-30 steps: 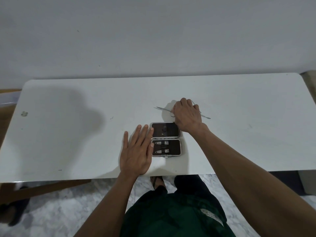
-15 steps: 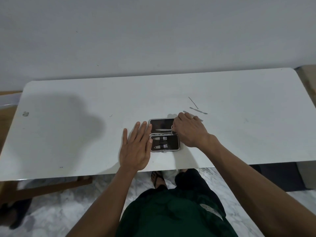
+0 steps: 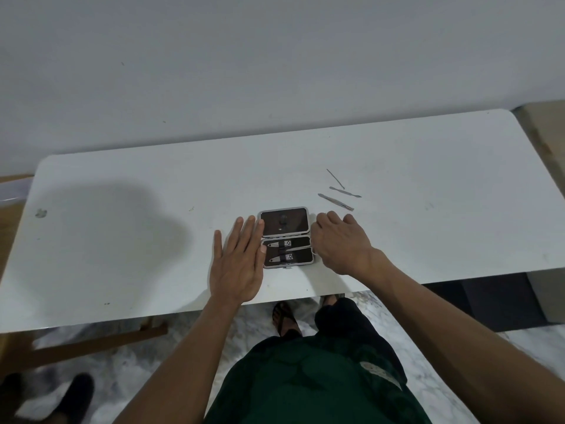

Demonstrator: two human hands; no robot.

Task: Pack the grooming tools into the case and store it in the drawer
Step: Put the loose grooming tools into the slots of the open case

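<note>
White table (image 3: 428,240): open case (image 3: 286,237) between both grips.

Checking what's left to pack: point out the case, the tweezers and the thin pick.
case (image 3: 301,224): head view, upper half's lining
tweezers (image 3: 335,201): head view, mid-shaft
thin pick (image 3: 335,178): head view, mid-shaft

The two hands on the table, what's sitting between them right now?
In the head view, the open grooming case lies flat between the left hand and the right hand, with two clippers strapped in its near half.
</note>
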